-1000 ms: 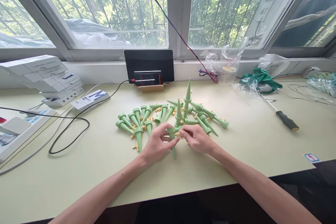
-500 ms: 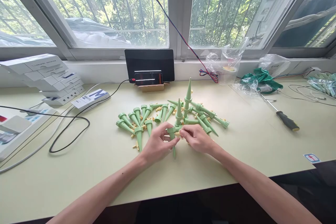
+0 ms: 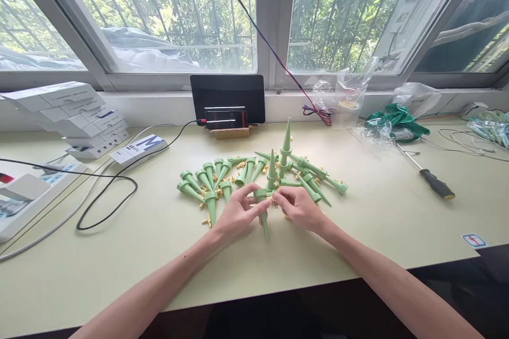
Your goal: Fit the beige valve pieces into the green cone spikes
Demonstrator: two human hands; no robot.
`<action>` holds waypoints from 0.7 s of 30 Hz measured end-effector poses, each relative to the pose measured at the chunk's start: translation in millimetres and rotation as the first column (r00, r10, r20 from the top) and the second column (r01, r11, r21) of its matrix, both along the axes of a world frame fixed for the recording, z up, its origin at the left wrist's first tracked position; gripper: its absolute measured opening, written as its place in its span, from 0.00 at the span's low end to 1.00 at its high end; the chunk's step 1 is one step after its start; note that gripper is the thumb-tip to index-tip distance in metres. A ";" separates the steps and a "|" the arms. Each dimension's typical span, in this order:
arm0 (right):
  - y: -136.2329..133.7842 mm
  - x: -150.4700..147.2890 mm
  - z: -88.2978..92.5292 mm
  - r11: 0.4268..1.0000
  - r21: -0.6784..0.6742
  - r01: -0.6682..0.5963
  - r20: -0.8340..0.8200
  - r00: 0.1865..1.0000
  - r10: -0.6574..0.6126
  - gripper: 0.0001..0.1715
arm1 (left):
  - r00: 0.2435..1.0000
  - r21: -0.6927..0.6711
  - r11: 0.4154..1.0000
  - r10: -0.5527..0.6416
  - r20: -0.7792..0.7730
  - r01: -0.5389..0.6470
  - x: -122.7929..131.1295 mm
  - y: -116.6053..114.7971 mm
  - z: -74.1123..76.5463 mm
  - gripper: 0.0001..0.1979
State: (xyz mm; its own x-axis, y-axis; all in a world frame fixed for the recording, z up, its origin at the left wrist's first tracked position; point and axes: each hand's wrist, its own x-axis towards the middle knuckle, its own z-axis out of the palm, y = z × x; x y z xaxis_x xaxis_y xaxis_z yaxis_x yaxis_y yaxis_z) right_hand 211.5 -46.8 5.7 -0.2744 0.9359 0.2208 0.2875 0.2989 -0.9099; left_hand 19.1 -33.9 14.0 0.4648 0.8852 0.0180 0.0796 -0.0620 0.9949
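Observation:
My left hand (image 3: 237, 214) is closed around a green plant watering spike (image 3: 264, 226), its tapered point hanging down. The thumb lies across the front of the spike just under its ribbed cap. At the cap's right side, my right hand (image 3: 301, 208) pinches a small yellow valve (image 3: 269, 197), mostly covered by the fingertips. Whether the valve is seated in the cap cannot be made out. Behind both hands, several more spikes (image 3: 211, 204) lie spread over the table among loose yellow valves (image 3: 206, 221). Two spikes (image 3: 286, 140) stand point upward.
A tablet (image 3: 226, 92) leans by the window with a phone (image 3: 226, 118) before it. White boxes (image 3: 75, 116) and a power strip (image 3: 24, 206) with cables are on the left. A screwdriver (image 3: 436, 183) and a green plastic bag (image 3: 397, 122) lie on the right of the table (image 3: 318, 270).
My left thumb has moved up and across the front of the spike. My right hand keeps its pinch at the valve, almost unmoved.

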 end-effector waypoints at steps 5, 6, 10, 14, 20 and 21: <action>0.4 0.9 -1.4 1.000 0.009 -0.019 -0.019 1.000 0.019 0.25 | 0.998 -0.044 0.999 -0.013 0.066 0.016 -0.2 4.2 2.2 0.17; 0.5 1.0 -1.8 1.000 0.013 -0.023 -0.020 1.000 0.023 0.26 | 0.996 -0.060 0.998 -0.013 0.084 0.018 0.2 4.7 1.9 0.18; 1.0 1.2 -2.8 0.999 0.034 -0.020 -0.033 0.999 0.021 0.27 | 0.989 -0.139 0.989 -0.033 0.146 0.054 1.5 5.7 0.1 0.18; 1.4 1.1 -1.9 0.997 0.077 0.003 -0.037 0.999 0.000 0.28 | 0.985 -0.196 0.979 -0.024 0.170 0.058 1.8 5.5 -1.0 0.19; 1.6 1.1 1.1 0.987 0.138 0.085 -0.007 0.996 -0.084 0.28 | 0.993 -0.199 0.979 -0.010 0.118 0.034 0.3 5.7 -3.4 0.18; 1.7 1.4 1.2 0.984 0.151 0.095 -0.002 0.995 -0.096 0.28 | 0.995 -0.200 0.979 -0.005 0.104 0.026 0.1 5.7 -3.7 0.18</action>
State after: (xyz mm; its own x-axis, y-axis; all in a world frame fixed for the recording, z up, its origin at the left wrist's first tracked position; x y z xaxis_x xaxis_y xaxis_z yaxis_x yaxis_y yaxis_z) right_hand 212.9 -45.1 7.0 -0.1868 0.9142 0.3597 0.3264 0.4031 -0.8550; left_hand 19.3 -28.2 10.3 0.4832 0.8684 -0.1114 -0.0224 0.1395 0.9900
